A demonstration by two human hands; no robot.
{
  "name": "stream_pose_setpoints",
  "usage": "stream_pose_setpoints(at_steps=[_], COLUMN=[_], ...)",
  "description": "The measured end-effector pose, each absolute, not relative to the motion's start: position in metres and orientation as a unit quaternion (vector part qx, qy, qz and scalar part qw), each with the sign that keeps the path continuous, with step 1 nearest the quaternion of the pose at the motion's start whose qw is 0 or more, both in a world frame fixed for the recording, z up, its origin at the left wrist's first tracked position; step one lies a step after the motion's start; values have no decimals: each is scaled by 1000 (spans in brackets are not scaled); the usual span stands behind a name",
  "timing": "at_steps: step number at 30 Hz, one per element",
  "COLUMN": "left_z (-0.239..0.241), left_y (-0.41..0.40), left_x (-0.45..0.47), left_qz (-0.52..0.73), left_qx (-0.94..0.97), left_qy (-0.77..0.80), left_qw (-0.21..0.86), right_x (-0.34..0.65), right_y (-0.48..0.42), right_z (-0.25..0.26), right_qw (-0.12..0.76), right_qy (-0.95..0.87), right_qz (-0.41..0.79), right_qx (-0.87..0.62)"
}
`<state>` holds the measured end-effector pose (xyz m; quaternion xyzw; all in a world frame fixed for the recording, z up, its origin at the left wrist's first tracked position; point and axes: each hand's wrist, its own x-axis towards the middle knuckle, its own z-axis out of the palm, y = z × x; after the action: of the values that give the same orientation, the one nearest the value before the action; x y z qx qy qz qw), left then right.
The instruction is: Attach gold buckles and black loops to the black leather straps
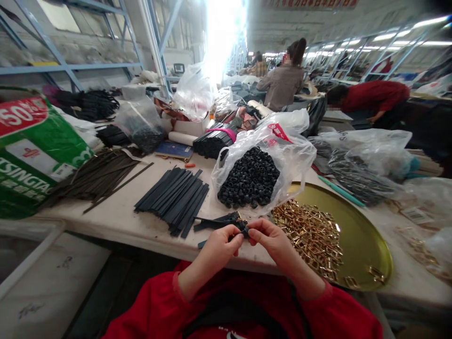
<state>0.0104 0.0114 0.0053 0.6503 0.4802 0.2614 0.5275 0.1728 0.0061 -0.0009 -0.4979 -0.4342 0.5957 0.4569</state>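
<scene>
Blue metal racks [102,68] stand at the left side of a workshop, beyond a pale table [115,214] crowded with parts. Near its front edge, a small dark piece [245,230] sits between the fingertips of the left hand [221,239] and the right hand [270,234], held from both sides and largely hidden by them. Each grip is narrow, thumb and forefinger pinched on the piece, and the two sets of fingertips nearly meet; its exact shape is too small to tell. Just beyond the hands lie a few loose dark strips [221,222], with a fanned stack of flat dark strips [173,200] to the left. Behind them a clear plastic bag [296,136] gapes around a heap of black rings [249,176]. Near the right hand, gold-coloured metal buckles [314,235] are piled in a round, yellowish tray [363,235], a few lying apart by its front rim. Farther off are a blue notebook [173,150], a pink-banded bundle [213,141] and, at far left, a green and red bag [38,155]. In the background a person in a brownish top [284,87] faces away, and another in red [376,96] bends over
</scene>
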Motion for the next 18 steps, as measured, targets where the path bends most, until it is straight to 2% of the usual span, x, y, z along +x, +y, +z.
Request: stream_pose_setpoints(at_steps=[11, 18], left_z=[5, 1], left_y=[-9, -9], left_x=[18, 12], left_qz=[308, 318], left_qx=[656, 610], left_qy=[495, 452], left_qw=[479, 568], right_x=[162, 158], right_y=[-17, -20], right_z=[-28, -13], right_qw=[497, 479], right_qy=[-375, -419], right_qz=[618, 588], right_qx=[-481, -499])
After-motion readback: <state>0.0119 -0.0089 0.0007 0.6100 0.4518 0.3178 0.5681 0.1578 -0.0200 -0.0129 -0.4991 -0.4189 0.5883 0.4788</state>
